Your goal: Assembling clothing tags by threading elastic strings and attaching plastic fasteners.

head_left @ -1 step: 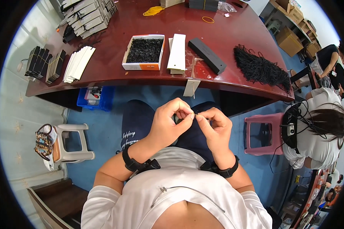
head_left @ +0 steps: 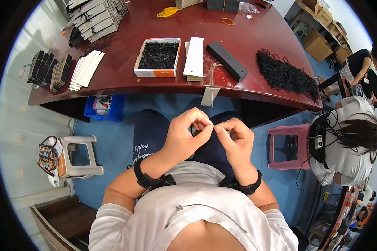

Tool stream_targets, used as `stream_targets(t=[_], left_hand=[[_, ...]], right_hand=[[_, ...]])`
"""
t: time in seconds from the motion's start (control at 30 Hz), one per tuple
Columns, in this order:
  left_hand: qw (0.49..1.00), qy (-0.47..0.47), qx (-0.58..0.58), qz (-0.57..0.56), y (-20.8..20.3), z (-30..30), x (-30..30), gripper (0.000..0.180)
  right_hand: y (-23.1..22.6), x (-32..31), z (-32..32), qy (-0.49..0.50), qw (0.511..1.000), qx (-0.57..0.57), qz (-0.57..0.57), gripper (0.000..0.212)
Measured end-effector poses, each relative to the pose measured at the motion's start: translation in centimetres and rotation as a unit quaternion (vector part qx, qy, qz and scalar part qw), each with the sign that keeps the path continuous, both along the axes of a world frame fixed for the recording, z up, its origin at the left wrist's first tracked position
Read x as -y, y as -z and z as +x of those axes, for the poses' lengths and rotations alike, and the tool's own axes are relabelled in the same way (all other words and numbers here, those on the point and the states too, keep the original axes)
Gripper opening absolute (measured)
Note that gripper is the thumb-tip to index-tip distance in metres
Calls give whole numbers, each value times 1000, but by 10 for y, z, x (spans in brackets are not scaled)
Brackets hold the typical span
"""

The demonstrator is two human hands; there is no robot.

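My left hand and my right hand meet over my lap, thumbs and forefingers pinched together at the tips. Between them is a small dark thing, mostly covered by the fingertips, too small to name. Beyond my hands, a white strip of card hangs at the table's front edge beside a bent wire. On the table behind are a stack of white card strips, a long black box and an open carton full of small black pieces.
A heap of black cords lies at the table's right. Fanned white strips, banded dark bundles and stacked cards occupy the left. A blue bin sits below. Stools stand either side; a person sits at right.
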State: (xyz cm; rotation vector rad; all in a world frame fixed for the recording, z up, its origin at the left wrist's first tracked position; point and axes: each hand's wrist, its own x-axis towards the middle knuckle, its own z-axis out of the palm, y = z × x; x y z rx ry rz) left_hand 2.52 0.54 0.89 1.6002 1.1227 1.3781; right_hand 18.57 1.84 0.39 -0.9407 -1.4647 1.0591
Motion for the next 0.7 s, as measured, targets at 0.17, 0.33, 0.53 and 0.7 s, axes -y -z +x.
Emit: stream_targets(t=[0.17,0.33,0.53,0.7], left_hand=[[998,-25,-32,46,-4,2,0,10],[994,-40,-64,84,-7,2,1,12],[990,-49,-79,105,-7,3,0,12],[986,-51,-100,126,-6,2,0,13]], right_hand=[[3,0,-1,-10,1000,-19,-9,6],[2,0,0,-13,999,-27,-11,6],[3,0,0,-22,999,-41,-27,4],[3,0,0,-24,998,-50,-32,4]])
